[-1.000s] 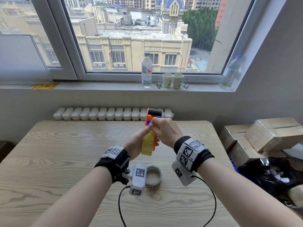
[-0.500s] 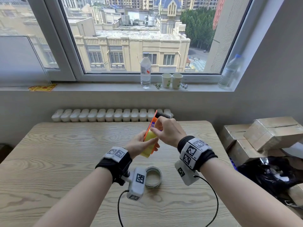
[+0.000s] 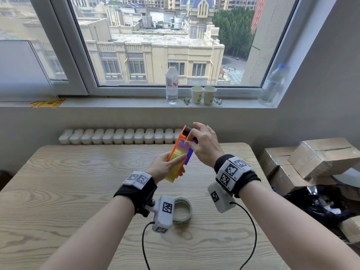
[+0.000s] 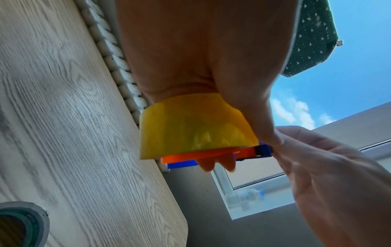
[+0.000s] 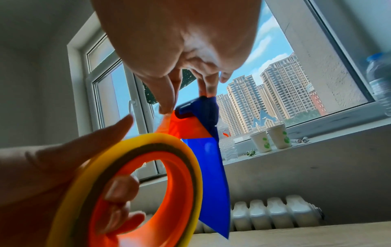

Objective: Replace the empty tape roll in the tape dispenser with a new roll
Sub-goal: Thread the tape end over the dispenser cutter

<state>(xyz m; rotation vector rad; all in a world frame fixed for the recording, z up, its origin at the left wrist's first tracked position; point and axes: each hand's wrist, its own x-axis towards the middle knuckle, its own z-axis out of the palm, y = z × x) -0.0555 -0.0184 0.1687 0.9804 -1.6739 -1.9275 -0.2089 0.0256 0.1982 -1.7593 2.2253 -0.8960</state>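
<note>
An orange and blue tape dispenser [image 3: 180, 142] is held above the table, tilted with its head up and to the right. A yellow tape roll [image 3: 175, 166] sits on its orange hub [image 5: 180, 183]. My left hand [image 3: 171, 164] grips the roll, thumb on its outer face and fingers curled inside the hub. My right hand [image 3: 191, 137] pinches the dispenser's head by the black roller, thumb on the orange side and fingers on the blue side [image 5: 208, 107]. An empty grey roll [image 3: 184, 210] lies flat on the table under my left wrist.
The wooden table [image 3: 68, 191] stands against a wall with a white radiator [image 3: 116, 136] behind it. Cardboard boxes [image 3: 321, 156] and a black bag [image 3: 319, 205] sit to the right. Water bottles [image 3: 171, 82] and paper cups [image 3: 203, 94] stand on the window sill.
The dispenser has tipped so its head leans right and its roll faces me. My right hand has slid from the body up to the head. The left hand keeps its hold.
</note>
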